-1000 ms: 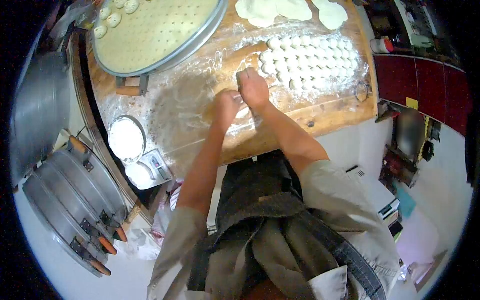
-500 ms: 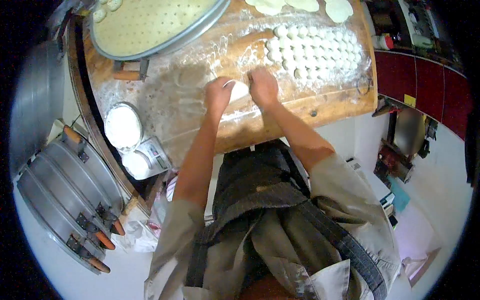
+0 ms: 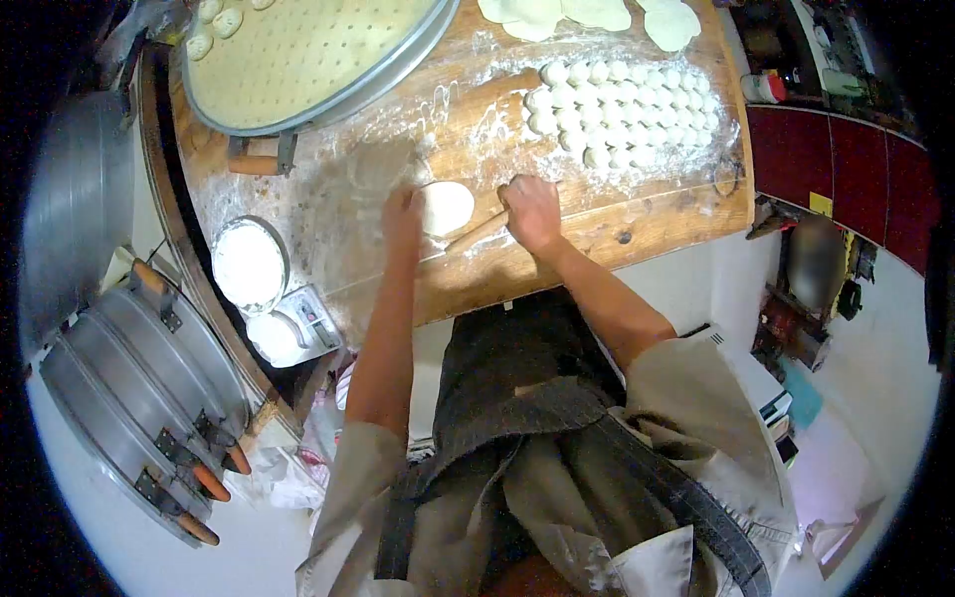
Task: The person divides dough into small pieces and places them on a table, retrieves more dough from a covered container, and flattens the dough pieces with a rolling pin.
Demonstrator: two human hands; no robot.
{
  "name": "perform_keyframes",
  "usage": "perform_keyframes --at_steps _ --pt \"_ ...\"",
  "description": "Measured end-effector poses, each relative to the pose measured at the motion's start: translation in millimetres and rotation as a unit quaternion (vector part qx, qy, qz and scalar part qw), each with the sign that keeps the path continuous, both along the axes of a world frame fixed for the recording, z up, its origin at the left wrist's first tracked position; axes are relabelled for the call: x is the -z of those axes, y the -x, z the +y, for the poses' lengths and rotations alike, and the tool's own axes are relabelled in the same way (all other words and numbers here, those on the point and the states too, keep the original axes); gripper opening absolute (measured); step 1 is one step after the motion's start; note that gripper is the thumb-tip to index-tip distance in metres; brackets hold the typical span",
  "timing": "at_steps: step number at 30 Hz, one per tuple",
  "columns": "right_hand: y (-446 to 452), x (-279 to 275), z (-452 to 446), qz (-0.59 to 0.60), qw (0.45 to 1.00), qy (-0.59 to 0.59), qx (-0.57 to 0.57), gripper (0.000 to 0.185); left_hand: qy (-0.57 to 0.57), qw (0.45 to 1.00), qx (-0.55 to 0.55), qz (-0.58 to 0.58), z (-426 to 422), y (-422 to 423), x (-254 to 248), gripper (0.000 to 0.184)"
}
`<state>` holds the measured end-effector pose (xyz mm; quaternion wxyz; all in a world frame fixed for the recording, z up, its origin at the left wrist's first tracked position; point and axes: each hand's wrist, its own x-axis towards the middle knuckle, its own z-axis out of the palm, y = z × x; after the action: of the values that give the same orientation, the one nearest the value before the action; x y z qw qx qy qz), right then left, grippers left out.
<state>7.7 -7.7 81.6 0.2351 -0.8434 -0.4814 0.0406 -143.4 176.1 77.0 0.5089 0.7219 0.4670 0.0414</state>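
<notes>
A thin round dough wrapper (image 3: pixel 449 208) lies on the floured wooden table (image 3: pixel 338 214). My left hand (image 3: pixel 403 217) is at its left edge, with the fingers closed on the rim. My right hand (image 3: pixel 534 212) is wrapped round a slim wooden rolling pin (image 3: pixel 479 232), which slants just below and right of the wrapper. Small dough pieces (image 3: pixel 629 109) stand in close rows beyond my right hand. Flat rolled wrappers (image 3: pixel 671 26) lie in overlapping groups at the far edge.
A large round steamer tray (image 3: pixel 328 65) with a few buns (image 3: pixel 228 22) fills the far left. At the table's left edge are a bowl of flour (image 3: pixel 249 264) and a kitchen scale (image 3: pixel 316 318). Stacked metal steamers (image 3: pixel 139 368) with wooden handles stand lower left.
My hands have moved apart and slightly nearer to me. The wrapper, partly covered by my left hand before, now shows whole, and the rolling pin has come into clear view under my right hand.
</notes>
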Motion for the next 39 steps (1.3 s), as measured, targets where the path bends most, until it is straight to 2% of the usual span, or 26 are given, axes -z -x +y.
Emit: perform_keyframes --at_steps 3,5,6,7,8,9,10,11,12,13,14,15,16,17,18,19,20,24,26,30,31,32,34,36,38,39 --pt "-11.0 2.8 41.5 0.001 0.997 -0.057 0.052 0.004 0.053 0.998 -0.002 -0.015 -7.4 6.8 -8.2 0.024" --pt "-23.1 0.6 65.3 0.064 0.989 0.003 0.136 0.006 -0.143 0.979 0.141 -0.021 -11.4 -9.0 -24.3 0.033" --pt "-24.3 -0.1 60.3 0.075 0.991 0.060 0.088 0.012 -0.128 0.973 0.193 -0.015 -3.0 -13.6 -9.2 0.041" --pt "-12.5 13.7 44.9 0.066 0.993 0.047 0.091 0.015 -0.138 0.969 0.201 -0.031 8.6 -31.0 -14.4 0.041" --pt "-4.7 21.7 24.2 0.040 0.997 0.013 0.061 0.015 -0.086 0.949 0.302 0.028 16.7 -52.8 -23.6 0.045" --pt "-0.9 9.2 4.8 0.049 0.996 0.073 0.020 0.014 -0.073 0.922 0.375 0.069 15.1 -77.9 -43.7 0.044" --pt "10.8 18.0 -14.4 0.038 0.999 0.006 0.012 0.013 -0.060 0.887 0.446 0.102 13.3 -103.4 -65.2 0.043" --pt "14.1 12.1 -22.1 0.046 0.998 -0.006 0.035 0.009 -0.065 0.885 0.451 0.095 3.5 -129.1 -78.8 0.043" --pt "15.2 8.6 -23.0 0.052 0.997 -0.020 0.058 0.006 0.092 0.948 0.304 0.029 -6.2 -157.5 -88.1 0.044" --pt "17.6 9.1 -21.4 0.044 0.997 -0.024 0.064 0.006 0.246 0.958 0.142 -0.037 -20.5 -181.7 -94.7 0.044" --pt "20.0 14.8 -18.2 0.133 0.985 -0.005 0.114 0.007 0.371 0.886 0.055 -0.273 -44.9 -203.1 -98.4 0.048" --pt "18.7 21.3 -15.7 0.222 0.961 0.014 0.162 0.009 0.390 0.873 0.009 -0.294 -49.6 -218.9 -61.2 0.050" --pt "19.3 28.7 -16.8 0.218 0.962 0.010 0.167 0.009 0.304 0.913 0.035 -0.268 -57.2 -224.7 -59.4 0.050" --pt "23.3 36.5 -20.2 0.161 0.981 -0.007 0.109 0.011 0.215 0.945 0.058 -0.238 -66.5 -222.9 -58.0 0.049" --pt "23.2 34.2 -23.5 0.135 0.987 -0.017 0.080 0.012 0.215 0.946 0.061 -0.236 -69.1 -216.6 -51.9 0.049" --pt "21.0 24.6 -25.6 0.109 0.992 -0.027 0.052 0.014 0.004 0.976 0.156 -0.153 -66.6 -205.7 -46.8 0.051" --pt "21.3 14.8 -30.1 0.070 0.996 -0.010 0.046 0.019 -0.206 0.946 0.242 -0.059 -66.2 -195.0 -40.7 0.052" --pt "19.3 20.9 -28.3 0.014 1.000 -0.014 0.023 0.037 -0.255 0.926 0.280 -0.006 -79.9 -181.1 -39.1 0.055" --pt "21.3 26.7 -31.7 0.023 0.999 -0.025 0.022 0.038 -0.302 0.894 0.327 0.048 -85.0 -198.0 -44.1 0.054" --pt "19.8 26.6 -32.6 0.052 0.999 0.001 0.016 0.038 -0.278 0.902 0.325 0.057 -80.4 -201.6 -36.8 0.049" --pt "14.7 10.2 -30.9 0.052 0.999 0.001 0.012 0.038 -0.284 0.906 0.305 0.068 -77.6 -190.6 -28.0 0.045" --pt "9.1 -7.2 -28.2 0.128 0.991 0.031 0.011 0.037 -0.293 0.909 0.287 0.079 -71.9 -178.4 -21.0 0.042" --pt "3.0 -18.3 -24.6 0.203 0.978 0.054 0.008 0.036 -0.273 0.914 0.283 0.097 -58.3 -133.8 -24.9 0.042" --pt "6.8 3.5 -27.1 0.068 0.997 -0.042 -0.005 0.038 -0.252 0.919 0.282 0.109 -51.7 -108.4 -42.6 0.041" --pt "32.9 75.6 -29.6 0.095 0.993 -0.060 0.023 0.039 -0.246 0.904 0.309 0.165 -52.6 -107.3 -68.4 0.056" --pt "31.8 96.5 -30.2 0.119 0.989 -0.077 0.048 0.040 -0.247 0.906 0.309 0.152 -53.8 -110.6 -61.4 0.056"
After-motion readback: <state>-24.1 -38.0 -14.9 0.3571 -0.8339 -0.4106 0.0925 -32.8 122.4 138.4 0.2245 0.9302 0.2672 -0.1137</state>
